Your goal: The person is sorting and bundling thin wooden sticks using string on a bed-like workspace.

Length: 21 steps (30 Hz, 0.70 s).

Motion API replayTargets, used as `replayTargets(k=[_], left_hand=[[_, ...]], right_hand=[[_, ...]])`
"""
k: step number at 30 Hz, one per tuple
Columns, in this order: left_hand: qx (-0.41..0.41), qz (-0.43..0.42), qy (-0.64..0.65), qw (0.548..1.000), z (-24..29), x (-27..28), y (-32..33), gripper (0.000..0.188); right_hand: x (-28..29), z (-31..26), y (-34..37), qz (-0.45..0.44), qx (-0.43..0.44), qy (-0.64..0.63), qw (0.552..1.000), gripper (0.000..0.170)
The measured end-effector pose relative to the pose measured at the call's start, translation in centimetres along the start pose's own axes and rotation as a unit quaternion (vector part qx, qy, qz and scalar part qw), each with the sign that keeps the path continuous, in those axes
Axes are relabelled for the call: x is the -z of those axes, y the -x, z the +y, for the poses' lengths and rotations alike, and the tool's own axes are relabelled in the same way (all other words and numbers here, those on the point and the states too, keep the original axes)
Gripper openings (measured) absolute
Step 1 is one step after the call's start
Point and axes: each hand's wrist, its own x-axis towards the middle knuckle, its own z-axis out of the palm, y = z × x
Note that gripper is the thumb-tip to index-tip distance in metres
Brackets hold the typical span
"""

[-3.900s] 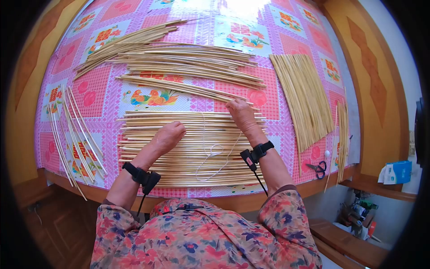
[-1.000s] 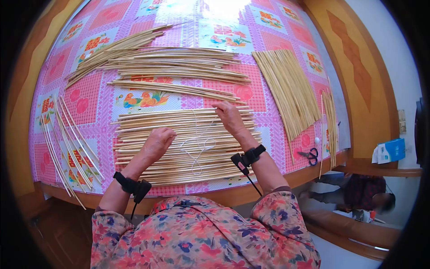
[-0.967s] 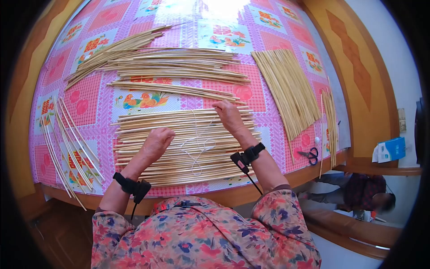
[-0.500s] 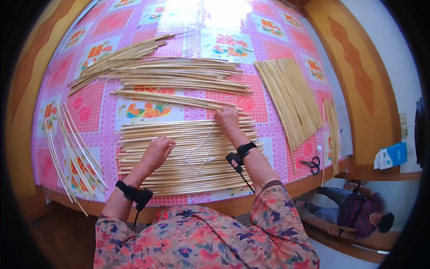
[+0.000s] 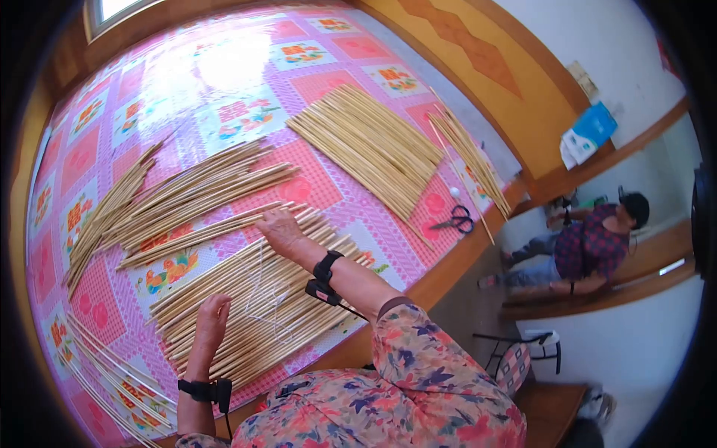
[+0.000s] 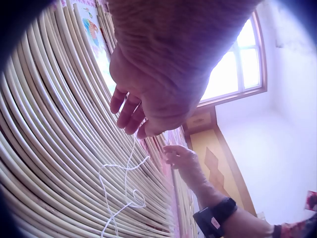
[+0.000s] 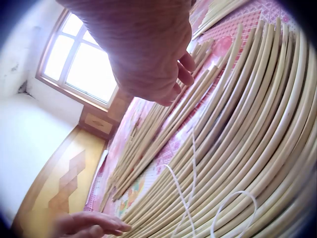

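On a flower-patterned table cover lies a wide row of pale straw-like stalks (image 5: pixel 246 343), side by side. Thin white string (image 7: pixel 194 158) loops loosely across it. My right hand (image 5: pixel 285 233) is over the row's far edge, beside the tip of a narrow stalk bundle (image 5: pixel 198 237). Its fingers are curled, with the string running up to them; the fingertips are partly hidden. My left hand (image 5: pixel 213 325) hovers over the row's left part, fingers loosely bent. In the left wrist view its fingers (image 6: pixel 131 111) show nothing between them.
Larger stalk piles (image 5: pixel 209 183) lie beyond the row, and pale strips (image 5: pixel 123 388) at the left. Rightward are a flat stalk panel (image 5: pixel 366 153), scissors (image 5: pixel 455 220), a white ball (image 5: pixel 454 193) and a slim bundle (image 5: pixel 470 157). Another person (image 5: pixel 597 243) is past the table edge (image 5: pixel 441 287).
The head view has swung to the right, tilting the table in it. The other person has come into sight at the right. Both hands stay over the stalk row; the string loops have shifted slightly.
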Motion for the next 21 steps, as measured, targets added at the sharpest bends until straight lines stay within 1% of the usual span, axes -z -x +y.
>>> replayTargets(k=[2, 4, 6, 7, 8, 10, 12, 13, 14, 16, 18, 20, 21], left_hand=[[0.002, 0.016, 0.009, 1.000, 0.1, -0.4, -0.1, 0.011], [-0.022, 0.002, -0.002, 1.000, 1.2, -0.3, -0.3, 0.011], [-0.045, 0.013, -0.027, 0.999, 2.1, -0.4, -0.3, 0.011], [-0.036, -0.001, -0.031, 0.999, 2.3, -0.4, -0.3, 0.011], [-0.047, -0.007, -0.031, 0.998, 2.3, -0.6, -0.4, 0.011], [-0.039, -0.012, -0.027, 0.999, 2.0, -0.9, -0.3, 0.011], [-0.057, -0.014, -0.033, 0.998, 2.0, -1.1, -0.4, 0.011], [-0.058, -0.018, -0.028, 0.998, 2.0, -1.2, -0.4, 0.011], [-0.058, -0.021, -0.023, 0.998, 2.2, -1.2, -0.4, 0.010], [-0.065, -0.012, -0.024, 0.998, 2.8, -1.3, -0.3, 0.008], [-0.059, -0.018, -0.046, 0.997, 3.2, -1.0, 0.0, 0.007], [-0.054, -0.011, -0.054, 0.997, 3.7, -0.7, 0.4, 0.008], [-0.052, -0.009, -0.059, 0.997, 3.9, -0.4, 0.5, 0.008]], right_hand=[[2.4, -0.6, -0.3, 0.034, 0.038, 0.004, 0.999, 0.008], [4.1, -1.0, -0.2, 0.043, 0.028, -0.004, 0.999, 0.009], [5.3, -1.2, 0.2, 0.052, 0.022, -0.014, 0.998, 0.010], [6.0, -1.3, 0.5, 0.068, 0.046, -0.029, 0.996, 0.010], [6.9, -1.3, 1.0, 0.085, 0.068, -0.043, 0.993, 0.011], [8.6, -1.0, 2.0, 0.106, 0.060, -0.031, 0.992, 0.011], [10.0, -0.5, 2.7, 0.074, 0.061, -0.054, 0.994, 0.012], [10.7, -0.1, 2.9, 0.011, 0.029, -0.064, 0.997, 0.013], [11.0, 0.3, 3.2, 0.014, 0.027, -0.064, 0.997, 0.013], [10.7, 1.5, 3.7, -0.073, -0.074, -0.102, 0.989, 0.014], [10.3, 2.9, 4.2, -0.066, -0.046, -0.091, 0.993, 0.016], [10.0, 3.6, 4.5, -0.104, -0.075, -0.052, 0.990, 0.014], [9.8, 4.1, 4.5, -0.094, -0.070, -0.067, 0.991, 0.014]])
